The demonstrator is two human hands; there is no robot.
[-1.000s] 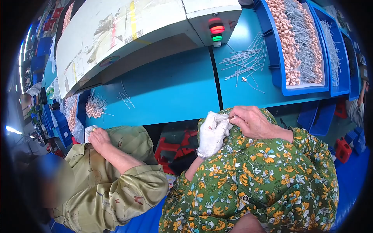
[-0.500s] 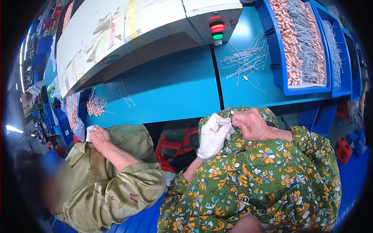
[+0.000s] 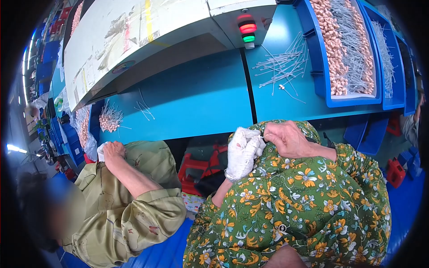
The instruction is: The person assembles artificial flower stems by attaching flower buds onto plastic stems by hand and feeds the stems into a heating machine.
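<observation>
In the head view my left hand (image 3: 243, 153), in a white glove, is held over my lap with its fingers closed. My bare right hand (image 3: 289, 140) meets it fingertip to fingertip, thumb and forefinger pinched. A tiny pale bit shows between the fingertips, too small to name; the rest is hidden by the fingers. On the blue-green table (image 3: 201, 98) ahead lies a loose pile of thin white wires (image 3: 286, 62) with looped ends. One wire piece with a small copper-coloured end (image 3: 281, 86) lies at the pile's near side.
A blue bin (image 3: 328, 100) at the right holds rows of white wires with copper-coloured ends. A white machine housing (image 3: 147, 40) with red and green lights (image 3: 248, 29) overhangs the table. At left, a co-worker's hand (image 3: 115, 154) is near a bundle of copper-ended wires (image 3: 109, 118).
Both my hands have shifted slightly left and up, still together. A pale bit now shows between the fingertips. The co-worker's hand has moved a little.
</observation>
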